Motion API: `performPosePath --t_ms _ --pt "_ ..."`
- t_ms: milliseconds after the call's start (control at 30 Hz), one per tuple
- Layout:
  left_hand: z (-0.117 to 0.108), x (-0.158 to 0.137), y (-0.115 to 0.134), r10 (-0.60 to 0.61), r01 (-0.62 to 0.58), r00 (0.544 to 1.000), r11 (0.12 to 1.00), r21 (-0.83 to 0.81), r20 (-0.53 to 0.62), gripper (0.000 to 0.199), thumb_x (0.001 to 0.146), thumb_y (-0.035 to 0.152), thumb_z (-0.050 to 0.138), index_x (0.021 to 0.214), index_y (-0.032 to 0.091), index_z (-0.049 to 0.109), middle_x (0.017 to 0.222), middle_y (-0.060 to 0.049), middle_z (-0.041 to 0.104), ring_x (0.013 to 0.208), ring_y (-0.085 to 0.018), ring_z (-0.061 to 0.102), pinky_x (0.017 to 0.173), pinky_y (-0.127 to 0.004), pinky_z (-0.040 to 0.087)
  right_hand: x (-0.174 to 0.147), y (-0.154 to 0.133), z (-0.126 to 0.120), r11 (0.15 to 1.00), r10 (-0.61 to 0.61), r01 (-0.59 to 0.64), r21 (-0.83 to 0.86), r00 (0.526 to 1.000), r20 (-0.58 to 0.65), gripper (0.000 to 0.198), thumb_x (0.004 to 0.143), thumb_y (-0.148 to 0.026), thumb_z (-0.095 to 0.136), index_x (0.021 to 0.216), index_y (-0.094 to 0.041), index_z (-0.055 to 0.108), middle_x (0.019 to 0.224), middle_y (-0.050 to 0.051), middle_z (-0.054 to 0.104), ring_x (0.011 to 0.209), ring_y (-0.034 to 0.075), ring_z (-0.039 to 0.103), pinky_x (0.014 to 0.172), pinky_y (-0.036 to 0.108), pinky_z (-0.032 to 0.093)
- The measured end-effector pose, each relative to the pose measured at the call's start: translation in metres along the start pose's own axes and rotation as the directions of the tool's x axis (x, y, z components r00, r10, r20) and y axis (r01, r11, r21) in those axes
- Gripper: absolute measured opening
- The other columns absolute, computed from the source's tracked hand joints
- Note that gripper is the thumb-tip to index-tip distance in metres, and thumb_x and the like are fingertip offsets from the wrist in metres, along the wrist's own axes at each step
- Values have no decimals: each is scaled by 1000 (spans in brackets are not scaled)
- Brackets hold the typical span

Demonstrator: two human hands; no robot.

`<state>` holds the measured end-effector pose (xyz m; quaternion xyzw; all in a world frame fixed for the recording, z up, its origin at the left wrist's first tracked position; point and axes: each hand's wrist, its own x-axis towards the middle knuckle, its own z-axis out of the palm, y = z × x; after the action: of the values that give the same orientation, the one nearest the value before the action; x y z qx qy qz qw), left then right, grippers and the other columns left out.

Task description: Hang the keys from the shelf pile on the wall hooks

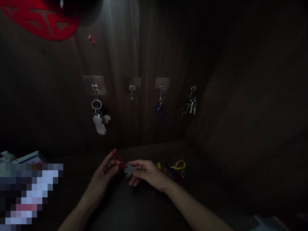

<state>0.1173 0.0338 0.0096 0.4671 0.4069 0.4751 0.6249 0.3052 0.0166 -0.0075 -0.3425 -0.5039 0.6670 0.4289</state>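
Note:
My left hand (108, 168) is closed on a red cord loop (115, 158), which it holds stretched over the fingertips. The cord is tied to a grey key (129, 169), whose head shows between my two hands. My right hand (146, 173) pinches this key between thumb and fingers; its blade is hidden by the hand. Just right of my right hand lies a small pile of keys with coloured cords, a yellow loop (180, 165) among them.
Metal hooks on the dark wooden wall hold a key ring with a grey fob (99, 124), a blue key piece (159, 107) and silver keys (192, 106). One hook (132, 91) is bare. A box (31, 157) stands at left; a red cut-out (45, 22) hangs top left.

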Motion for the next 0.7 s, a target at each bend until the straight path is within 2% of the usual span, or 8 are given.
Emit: performPosePath --t_ms 167,300,433,567,633,700 --pt "4 0 -7 -16 17 1000 999 -50 23 84 73 26 69 142 34 22 97 0 64 84 -17 66 84 -36 49 -1 -2 2 1000 6 -7 -13 999 -36 44 74 -35 70 111 -15 59 91 8 68 69 16 69 59 26 52" --pt "9 0 -9 9 -9 1000 1000 -15 -22 89 71 24 70 142 37 17 95 1 64 81 -16 66 83 -36 49 -1 -3 7 1000 8 -6 20 996 -93 44 70 -35 73 105 -15 55 89 8 70 66 16 69 56 25 51" --pt "9 1 -9 17 -18 1000 999 -28 -11 95 71 25 71 143 38 10 93 1 65 90 -20 67 86 -38 48 0 1 12 992 26 -15 124 996 -90 38 70 -35 74 90 -16 49 83 7 71 64 18 70 52 24 50" --pt "9 0 -6 14 -7 998 995 -101 65 96 73 26 70 142 44 5 110 -3 65 100 -24 66 87 -42 49 0 5 9 925 169 -166 340 985 21 33 70 -28 74 88 -15 49 82 7 72 67 17 70 52 21 49" --pt "10 -2 -5 28 -18 995 995 -97 95 96 74 26 70 142 43 4 106 -3 68 100 -23 66 88 -41 48 -1 7 5 862 248 -247 442 967 59 30 71 -23 73 91 -13 53 84 7 71 69 15 70 54 18 49" --pt "10 -2 -4 54 -50 996 997 -59 73 95 74 24 70 143 39 6 94 0 71 96 -20 66 88 -37 48 -1 8 1 822 280 -284 494 956 86 26 73 -20 71 92 -12 55 83 6 71 69 13 69 54 17 48"
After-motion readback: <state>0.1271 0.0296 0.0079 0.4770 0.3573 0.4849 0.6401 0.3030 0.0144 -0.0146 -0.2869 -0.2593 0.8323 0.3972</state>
